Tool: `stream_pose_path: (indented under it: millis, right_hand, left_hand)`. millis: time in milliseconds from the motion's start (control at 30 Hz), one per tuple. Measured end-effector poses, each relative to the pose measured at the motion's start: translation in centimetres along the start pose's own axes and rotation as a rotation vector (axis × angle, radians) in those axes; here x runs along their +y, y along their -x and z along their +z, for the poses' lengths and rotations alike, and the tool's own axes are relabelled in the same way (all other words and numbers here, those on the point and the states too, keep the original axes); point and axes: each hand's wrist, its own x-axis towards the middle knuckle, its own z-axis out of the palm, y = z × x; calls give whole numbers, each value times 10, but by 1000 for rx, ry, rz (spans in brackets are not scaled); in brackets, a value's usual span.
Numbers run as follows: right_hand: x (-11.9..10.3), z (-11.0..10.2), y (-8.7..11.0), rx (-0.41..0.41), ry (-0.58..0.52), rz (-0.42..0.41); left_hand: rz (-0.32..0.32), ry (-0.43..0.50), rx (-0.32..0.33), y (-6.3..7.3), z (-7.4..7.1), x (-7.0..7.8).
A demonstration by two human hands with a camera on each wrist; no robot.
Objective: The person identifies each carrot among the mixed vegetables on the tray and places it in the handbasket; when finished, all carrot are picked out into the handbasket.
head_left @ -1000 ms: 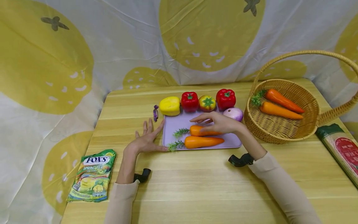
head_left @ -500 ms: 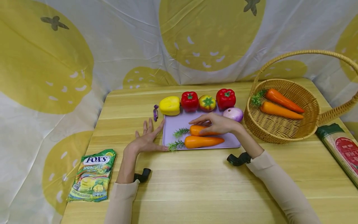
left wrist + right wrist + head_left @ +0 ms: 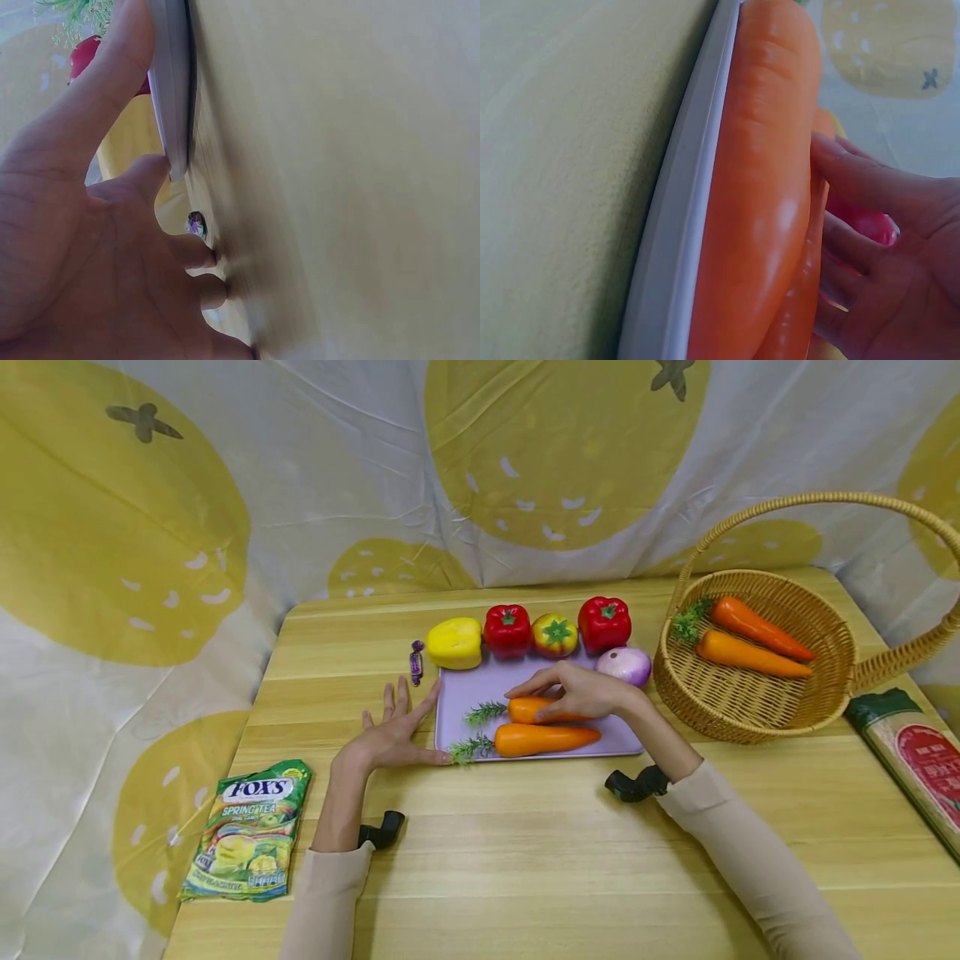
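Note:
A light purple tray [image 3: 480, 689] lies on the wooden table with two orange carrots with green tops on it. My left hand [image 3: 386, 739] has its fingers spread, the thumb and index finger against the tray's left edge. The far carrot [image 3: 528, 708] is held by my right hand [image 3: 592, 691], thumb on its near side and fingers over its far side. The near carrot [image 3: 546, 740] lies in front of it along the tray's near edge; in the right wrist view this carrot [image 3: 761, 180] partly hides the held one.
Along the tray's far side sit a yellow pepper [image 3: 454, 643], two red peppers [image 3: 507, 632], a red-yellow fruit [image 3: 555, 636] and a purple onion [image 3: 626, 667]. A wicker basket [image 3: 690, 710] with two carrots stands right, beside a long package [image 3: 915, 760]. A candy [image 3: 416, 663] and candy bag [image 3: 251, 831] lie left.
My right hand has come down slightly and its thumb and fingers have closed round the far carrot. The left hand keeps its place at the tray's edge.

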Motion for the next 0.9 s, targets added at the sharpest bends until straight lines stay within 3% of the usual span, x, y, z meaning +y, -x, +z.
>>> stream_pose_path:
  millis: [433,900]
  right_hand:
    - [2,-2,-1,1,6,1]
    - [-11,-17,6,78,42,6]
  left_hand:
    - [4,4,3,1,0,0]
    - [4,9,-2,1,-1,1]
